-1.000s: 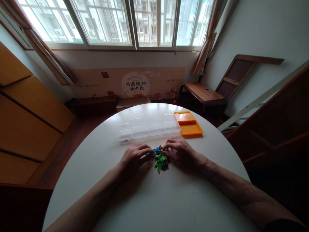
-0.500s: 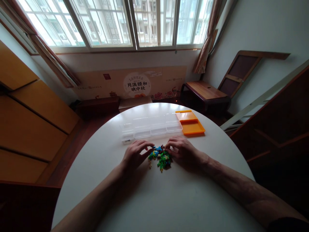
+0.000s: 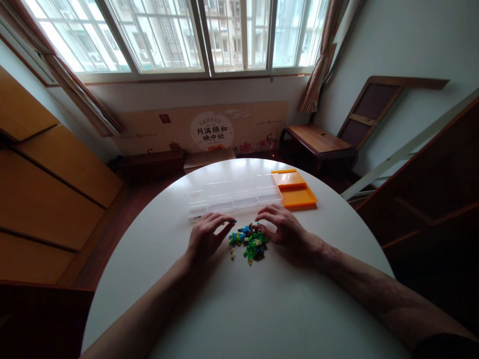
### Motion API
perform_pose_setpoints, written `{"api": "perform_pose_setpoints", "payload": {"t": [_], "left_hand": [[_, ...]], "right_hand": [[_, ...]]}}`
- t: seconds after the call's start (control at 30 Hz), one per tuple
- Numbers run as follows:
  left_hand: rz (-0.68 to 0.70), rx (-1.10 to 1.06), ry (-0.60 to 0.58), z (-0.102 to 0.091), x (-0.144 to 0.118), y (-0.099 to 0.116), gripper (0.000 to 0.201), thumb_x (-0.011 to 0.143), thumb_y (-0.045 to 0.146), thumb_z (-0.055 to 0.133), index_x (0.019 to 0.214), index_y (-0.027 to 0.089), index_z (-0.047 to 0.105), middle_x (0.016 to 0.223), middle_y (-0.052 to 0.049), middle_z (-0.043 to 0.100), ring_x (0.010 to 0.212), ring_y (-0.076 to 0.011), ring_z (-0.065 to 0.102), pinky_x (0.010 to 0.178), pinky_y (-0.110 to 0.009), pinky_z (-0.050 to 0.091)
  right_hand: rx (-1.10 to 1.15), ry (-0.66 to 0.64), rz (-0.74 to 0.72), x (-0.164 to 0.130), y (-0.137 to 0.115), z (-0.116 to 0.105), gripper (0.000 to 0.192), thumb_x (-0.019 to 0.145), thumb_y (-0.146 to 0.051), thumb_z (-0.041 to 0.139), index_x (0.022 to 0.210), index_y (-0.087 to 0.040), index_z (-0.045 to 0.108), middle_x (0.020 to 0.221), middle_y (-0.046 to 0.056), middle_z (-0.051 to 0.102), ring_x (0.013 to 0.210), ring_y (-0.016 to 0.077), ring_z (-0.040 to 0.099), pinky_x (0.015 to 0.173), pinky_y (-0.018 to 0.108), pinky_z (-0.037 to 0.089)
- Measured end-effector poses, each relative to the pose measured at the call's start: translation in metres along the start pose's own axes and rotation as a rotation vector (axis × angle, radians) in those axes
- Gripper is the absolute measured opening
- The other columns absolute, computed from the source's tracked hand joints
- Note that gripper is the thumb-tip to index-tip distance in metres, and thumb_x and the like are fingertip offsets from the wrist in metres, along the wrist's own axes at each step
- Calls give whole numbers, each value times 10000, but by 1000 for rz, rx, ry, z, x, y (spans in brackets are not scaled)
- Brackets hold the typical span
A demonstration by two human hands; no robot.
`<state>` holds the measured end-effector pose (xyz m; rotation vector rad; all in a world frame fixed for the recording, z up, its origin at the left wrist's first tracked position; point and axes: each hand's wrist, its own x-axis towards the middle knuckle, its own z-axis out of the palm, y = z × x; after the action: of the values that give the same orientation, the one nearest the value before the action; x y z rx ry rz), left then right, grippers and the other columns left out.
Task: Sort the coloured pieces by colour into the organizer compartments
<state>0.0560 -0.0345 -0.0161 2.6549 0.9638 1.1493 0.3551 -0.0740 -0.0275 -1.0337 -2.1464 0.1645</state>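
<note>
Left of the pile (image 3: 256, 243), the left hand (image 3: 207, 233) fingertip-pinches a blue bit (image 3: 235, 221), likely because it's tiny; right of it, the right hand (image 3: 283, 225) (apparently empty) keeps thumb and fingers parted

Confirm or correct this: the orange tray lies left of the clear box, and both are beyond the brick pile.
Wrong side: the head view shows the orange tray lying right of the clear box. Both are indeed beyond the brick pile.

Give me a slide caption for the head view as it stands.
Left hand pinching a tiny blue piece, right hand beside the colorful pile on a white table.
</note>
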Motion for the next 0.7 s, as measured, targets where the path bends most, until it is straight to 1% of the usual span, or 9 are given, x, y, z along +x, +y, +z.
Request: {"api": "perform_pose_setpoints", "payload": {"t": [0.07,0.1,0.17,0.27,0.33,0.43,0.53,0.7], "left_hand": [[-28,29,23,0,1,-1,110,1084,322,721,1087,250,804,1097,-55,834,995,-237,755,901,-387,617],[-41,38,25,0,1,-1,104,1083,320,720,1092,253,799,1145,-58,831,1039,-248,750,928,-404,618],[-67,52,13,-1,1,0,96,1087,316,709,1096,263,789,1229,-54,820,1113,-265,743,973,-430,617],[-92,75,-22,-1,0,2,105,1102,300,669,1104,270,770,1312,-50,801,1174,-278,738,1015,-457,611],[-97,92,-46,-1,0,4,117,1109,291,643,1109,265,757,1365,-58,784,1203,-285,733,1032,-469,607],[-97,118,-75,0,0,5,120,1112,295,627,1111,259,741,1412,-63,771,1230,-293,727,1038,-473,604],[-97,121,-95,0,-1,5,119,1117,303,621,1120,258,731,1414,-56,776,1230,-294,729,1033,-470,602],[-103,117,-102,2,-1,5,125,1122,314,618,1116,255,728,1393,-50,788,1224,-291,731,1023,-464,599]], "right_hand": [[-61,73,13,1,2,0,258,1046,-278,683,1296,-253,741,1351,110,759,1256,310,694,1087,507,581],[-91,85,23,1,3,0,334,1045,-289,678,1375,-245,707,1438,121,727,1335,326,662,1142,537,557],[-141,55,37,3,4,0,486,1054,-329,663,1526,-223,615,1592,130,641,1478,341,581,1245,568,490],[-197,-51,55,4,7,2,645,1078,-400,629,1672,-202,476,1739,125,506,1622,343,449,1348,590,374],[-216,-119,72,5,10,4,676,1097,-450,599,1706,-206,439,1777,120,453,1657,343,406,1377,600,323],[-216,-182,93,6,13,6,667,1111,-514,572,1696,-210,468,1777,127,453,1666,345,396,1391,608,290],[-206,-196,109,5,14,7,657,1110,-539,570,1674,-210,502,1748,134,497,1656,351,413,1382,620,306],[-189,-176,99,3,12,5,625,1105,-499,592,1659,-219,521,1713,133,542,1630,343,458,1381,615,319]]}}
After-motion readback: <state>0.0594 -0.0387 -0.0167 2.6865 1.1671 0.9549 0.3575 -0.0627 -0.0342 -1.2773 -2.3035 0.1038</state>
